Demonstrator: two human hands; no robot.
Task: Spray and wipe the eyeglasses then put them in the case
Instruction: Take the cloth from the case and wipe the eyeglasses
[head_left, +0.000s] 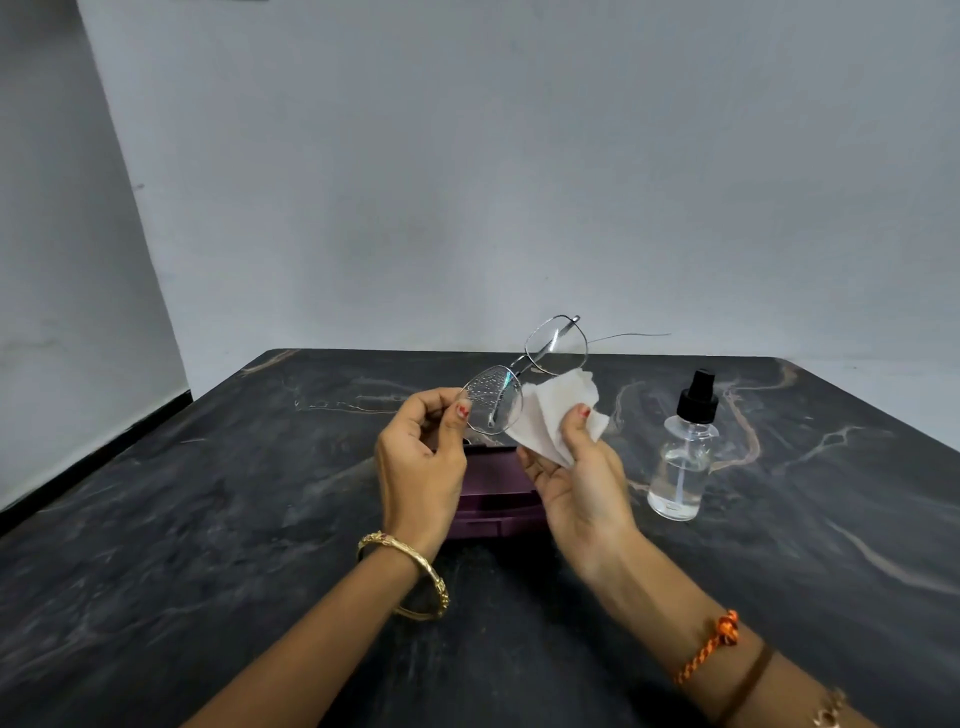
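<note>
Dark veined stone tabletop (208, 519): thin wire-rimmed glasses (524, 371) held in the air above it, one lens beaded with droplets.

Left hand (421, 462) pinches the wet lens's rim; right hand (582, 483) grips a crumpled white tissue (550, 415) just beside that lens. Below the hands lies a purple hard case (493, 504). Clear glass spray bottle (680, 457), black pump top, stands upright to the right, apart from both.

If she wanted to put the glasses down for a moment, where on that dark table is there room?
The dark marble table is bare left of the purple case and behind it toward the wall. Right of the clear spray bottle is open too. It is crowded between case and bottle, under the right hand holding the white tissue.
</note>
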